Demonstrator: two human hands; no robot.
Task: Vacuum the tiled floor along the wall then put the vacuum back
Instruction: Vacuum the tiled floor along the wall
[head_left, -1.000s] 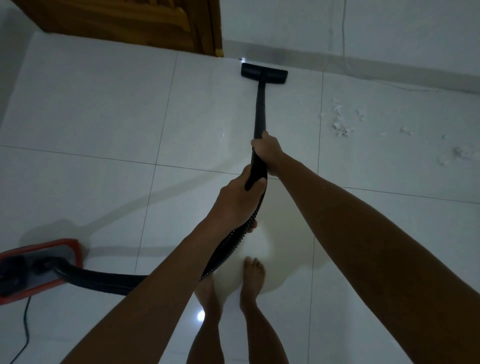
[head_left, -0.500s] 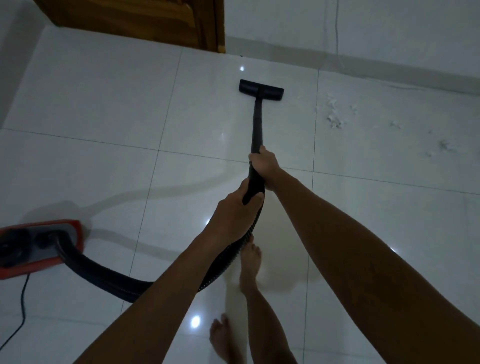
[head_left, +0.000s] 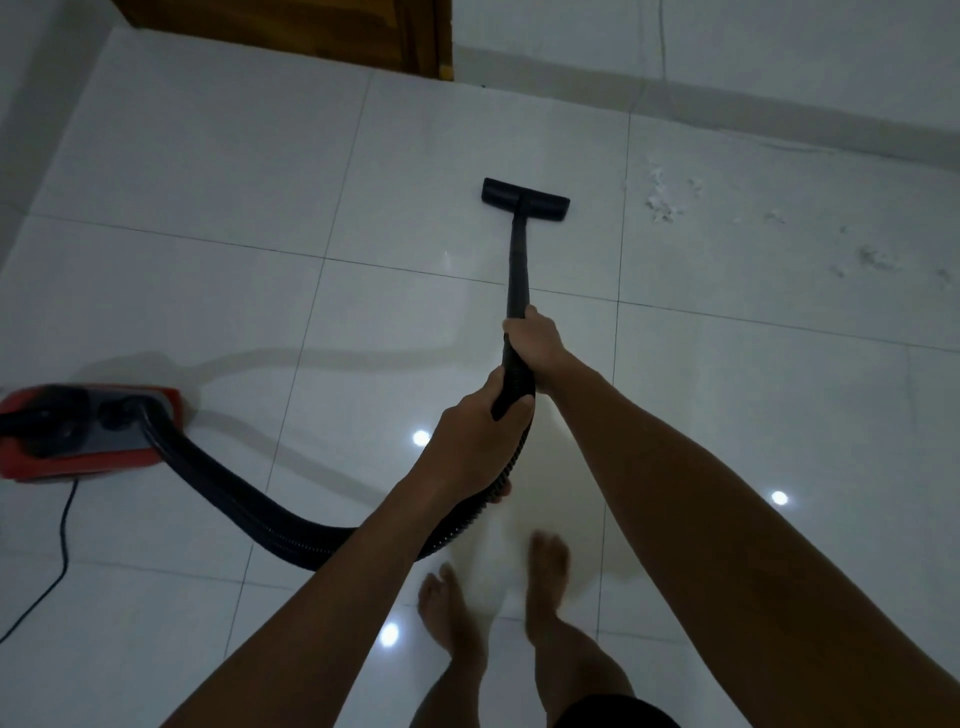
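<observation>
A black vacuum wand (head_left: 518, 265) runs from my hands to a flat black floor head (head_left: 524, 200) lying on the white tiled floor (head_left: 218, 171), well short of the wall. My right hand (head_left: 535, 340) grips the wand's lower end. Just behind it, my left hand (head_left: 475, 447) grips the handle where the ribbed black hose (head_left: 244, 499) begins. The hose curves left to the red vacuum body (head_left: 88, 431) at the left edge. White fluff and dust (head_left: 662, 200) lie scattered to the right of the floor head.
A wooden door (head_left: 311, 31) stands at the top, and the white wall (head_left: 727, 47) with its skirting runs right from it. The vacuum's black power cord (head_left: 52, 577) trails off at the lower left. My bare feet (head_left: 452, 608) stand below the hands.
The floor head has been pulled back from the wall towards me. I have stepped backwards, and the vacuum body and hose show more at the left.
</observation>
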